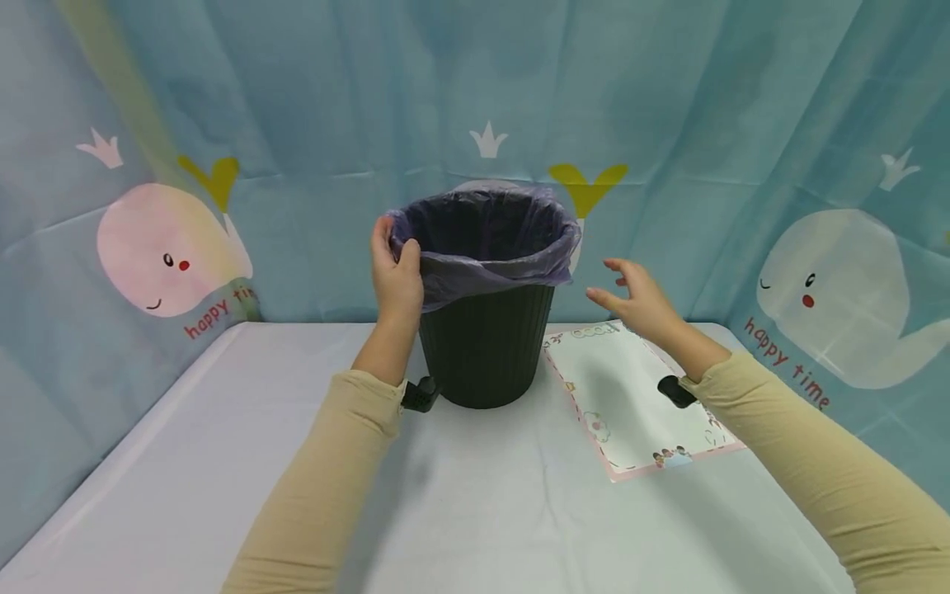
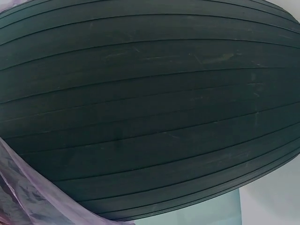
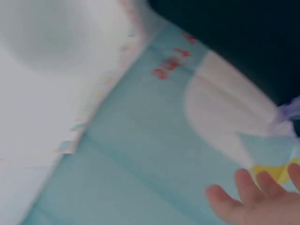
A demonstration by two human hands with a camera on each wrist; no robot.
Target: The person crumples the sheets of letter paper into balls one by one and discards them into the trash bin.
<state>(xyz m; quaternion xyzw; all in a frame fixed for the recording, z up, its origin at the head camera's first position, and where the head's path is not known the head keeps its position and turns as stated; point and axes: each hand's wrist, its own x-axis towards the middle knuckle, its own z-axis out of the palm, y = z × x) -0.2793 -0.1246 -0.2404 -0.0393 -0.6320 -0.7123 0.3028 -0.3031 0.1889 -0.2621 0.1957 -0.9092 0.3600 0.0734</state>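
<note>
A dark ribbed trash can point(image 1: 482, 351) stands upright on the white table, and its side fills most of the left wrist view. A thin purple trash bag point(image 1: 512, 268) lines it, folded outward over the rim all round. My left hand point(image 1: 397, 272) grips the bag and rim at the left side, thumb in front. The left wrist view shows the bag's loose edge point(image 2: 42, 197) hanging over the ribs. To the right of the can, my right hand point(image 1: 638, 301) is in the air with fingers apart, holding nothing; in the right wrist view its fingers point(image 3: 251, 190) are spread.
A white board with a pink decorated border point(image 1: 631, 404) lies flat on the table point(image 1: 475, 495), right of the can and beneath my right arm. A blue curtain point(image 1: 312, 107) printed with whales hangs behind and at both sides.
</note>
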